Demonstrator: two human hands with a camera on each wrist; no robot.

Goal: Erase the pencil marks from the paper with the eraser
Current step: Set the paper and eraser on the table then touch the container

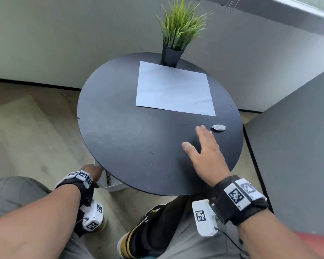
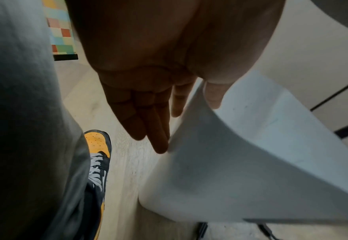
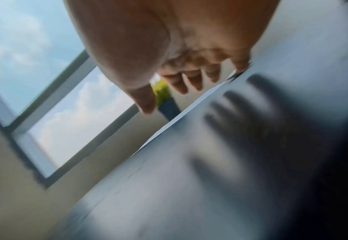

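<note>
From the head view, I am holding my right hand [image 1: 204, 156] spread flat over the round black table [image 1: 120, 131], fingertips just short of the eraser [image 1: 219, 127], which is lying near the table's right edge. The paper [image 1: 174, 88] is lying flat farther back, its far edge touching the plant [image 1: 178, 34]; I cannot make out marks on it. My left hand [image 1: 94, 173] is hanging below the table's near edge.

On the left wrist view, the fingers [image 2: 148, 129] are pointing straight down against a white base [image 2: 241, 162], holding nothing, beside a shoe [image 2: 98, 146].

On the right wrist view, blurred, the palm is hovering wide above its shadow [image 3: 251, 138].
</note>
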